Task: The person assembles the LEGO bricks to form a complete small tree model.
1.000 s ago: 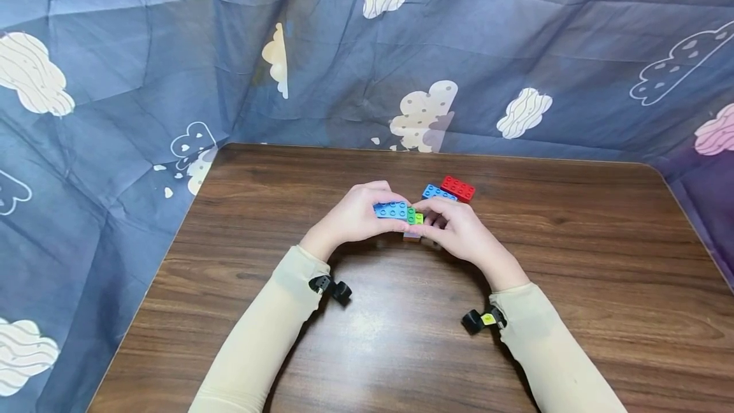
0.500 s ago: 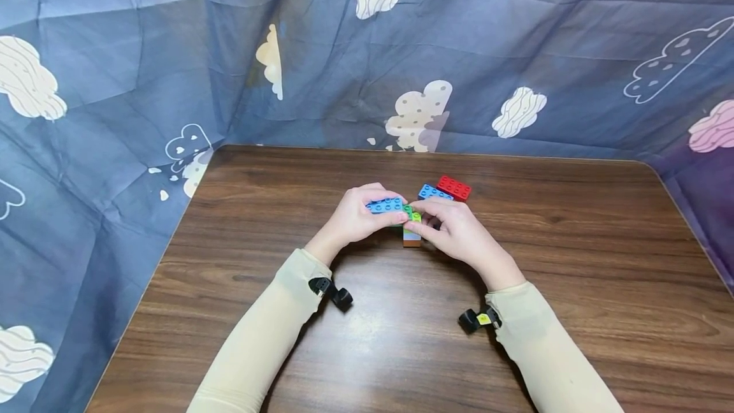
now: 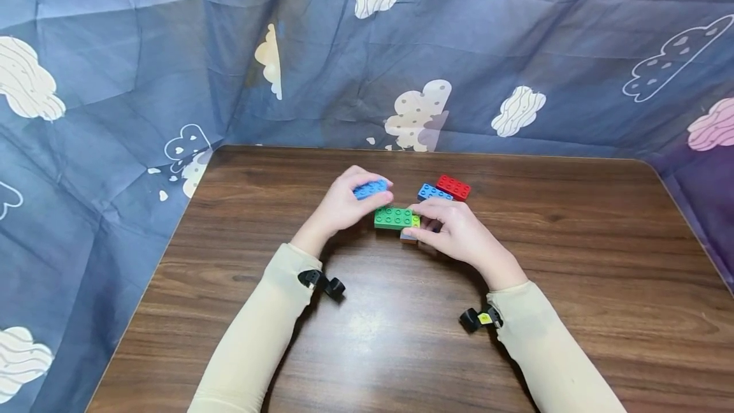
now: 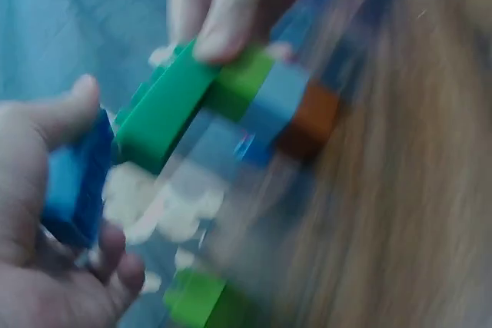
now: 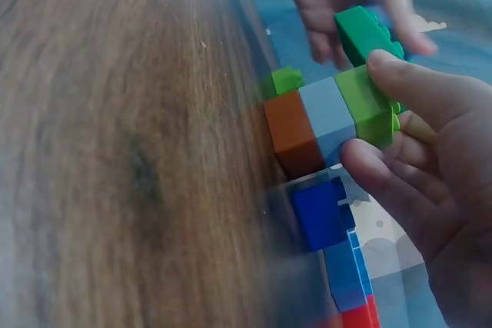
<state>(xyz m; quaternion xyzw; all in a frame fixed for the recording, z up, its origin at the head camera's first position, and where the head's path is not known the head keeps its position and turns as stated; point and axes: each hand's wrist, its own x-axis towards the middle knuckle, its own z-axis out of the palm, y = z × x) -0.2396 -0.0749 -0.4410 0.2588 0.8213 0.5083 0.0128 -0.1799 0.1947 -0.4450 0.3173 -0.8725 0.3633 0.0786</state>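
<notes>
Head view: we have the left hand (image 3: 339, 204) pinching a blue brick (image 3: 369, 189) between thumb and fingers, just off the green brick (image 3: 392, 218) topping a stack (image 3: 409, 236) that the right hand (image 3: 459, 229) pinches toward the table's (image 3: 378, 349) back edge. Left wrist, blurry: green overhangs the lime brick (image 4: 244, 84), so we'd brace that overhang from below before any pressing. Right wrist: thumb and fingers are parted only stack-wide, and we'd want that pinch firm, stack upright.
</notes>
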